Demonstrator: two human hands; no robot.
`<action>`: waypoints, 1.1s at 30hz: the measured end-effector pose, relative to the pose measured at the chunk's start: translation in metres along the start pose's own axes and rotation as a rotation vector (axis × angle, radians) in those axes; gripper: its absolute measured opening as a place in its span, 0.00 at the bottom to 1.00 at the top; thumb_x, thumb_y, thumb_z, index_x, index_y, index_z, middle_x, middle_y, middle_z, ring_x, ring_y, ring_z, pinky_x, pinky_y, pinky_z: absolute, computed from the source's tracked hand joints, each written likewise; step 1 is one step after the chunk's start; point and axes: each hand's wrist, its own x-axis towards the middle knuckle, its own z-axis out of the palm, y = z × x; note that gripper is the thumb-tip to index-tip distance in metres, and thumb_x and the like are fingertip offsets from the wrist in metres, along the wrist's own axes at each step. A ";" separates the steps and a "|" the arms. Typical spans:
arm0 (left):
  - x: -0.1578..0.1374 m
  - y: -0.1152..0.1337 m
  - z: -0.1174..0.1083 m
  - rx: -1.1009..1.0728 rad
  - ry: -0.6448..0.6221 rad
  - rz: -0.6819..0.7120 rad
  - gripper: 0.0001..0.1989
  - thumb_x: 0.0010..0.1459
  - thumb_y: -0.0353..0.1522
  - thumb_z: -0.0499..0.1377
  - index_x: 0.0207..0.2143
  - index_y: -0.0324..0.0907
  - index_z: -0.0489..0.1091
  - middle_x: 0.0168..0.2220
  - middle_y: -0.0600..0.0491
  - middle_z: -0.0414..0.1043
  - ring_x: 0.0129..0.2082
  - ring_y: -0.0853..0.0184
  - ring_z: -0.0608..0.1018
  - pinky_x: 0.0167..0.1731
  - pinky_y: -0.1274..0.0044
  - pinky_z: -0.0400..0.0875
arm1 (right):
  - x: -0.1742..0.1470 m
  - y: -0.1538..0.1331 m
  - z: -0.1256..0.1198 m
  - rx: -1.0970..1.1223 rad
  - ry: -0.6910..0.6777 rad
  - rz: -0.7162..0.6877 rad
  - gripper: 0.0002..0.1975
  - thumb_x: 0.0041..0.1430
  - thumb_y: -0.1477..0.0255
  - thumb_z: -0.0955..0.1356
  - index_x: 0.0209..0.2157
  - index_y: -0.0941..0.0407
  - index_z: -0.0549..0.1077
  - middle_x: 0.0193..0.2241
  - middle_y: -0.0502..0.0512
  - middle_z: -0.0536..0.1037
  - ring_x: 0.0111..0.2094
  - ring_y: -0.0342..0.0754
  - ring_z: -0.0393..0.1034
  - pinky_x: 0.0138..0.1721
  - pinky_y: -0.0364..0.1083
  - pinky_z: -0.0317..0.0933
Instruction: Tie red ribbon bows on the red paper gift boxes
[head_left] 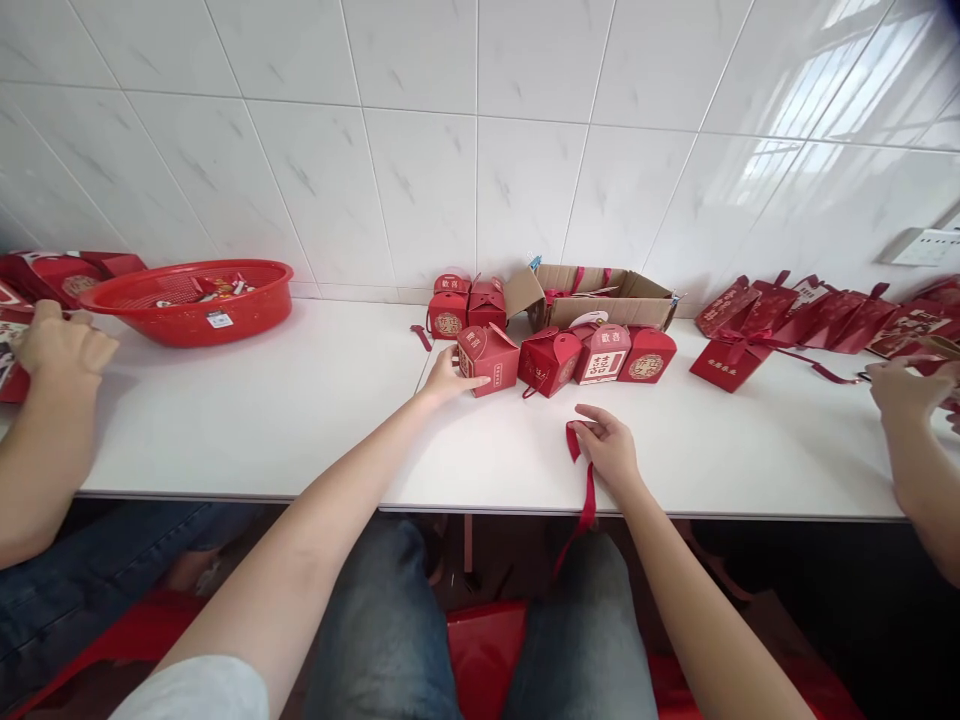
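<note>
My left hand [448, 376] is closed around the lower left side of a red gift box [495, 362], its thumb lying along the front. The box stands on the white table [480, 450]. Between the thumb and fingers of my right hand [609, 448] is a red ribbon [586, 500]; its long end hangs past the table's front edge toward my knee. Just right of the held box, a row of red boxes includes a dark red one [551, 362], one with a white panel [602, 354] and one with a round gold emblem [647, 355].
Two more red boxes [450, 308] and an open cardboard carton [645, 300] holding ribbons stand by the tiled wall. Left is a red plastic basket [210, 320] of small wrapped items. Co-workers' hands [64, 345] work at both sides. Ribboned red boxes [795, 310] fill the back right.
</note>
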 end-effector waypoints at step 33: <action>-0.017 -0.008 -0.058 -0.456 -0.671 -0.108 0.48 0.41 0.27 0.67 0.64 0.50 0.51 0.63 0.46 0.56 0.59 0.50 0.64 0.52 0.63 0.66 | 0.039 -0.070 0.071 0.272 -0.101 -0.405 0.07 0.56 0.67 0.69 0.36 0.54 0.71 0.27 0.52 0.81 0.32 0.47 0.77 0.34 0.45 0.71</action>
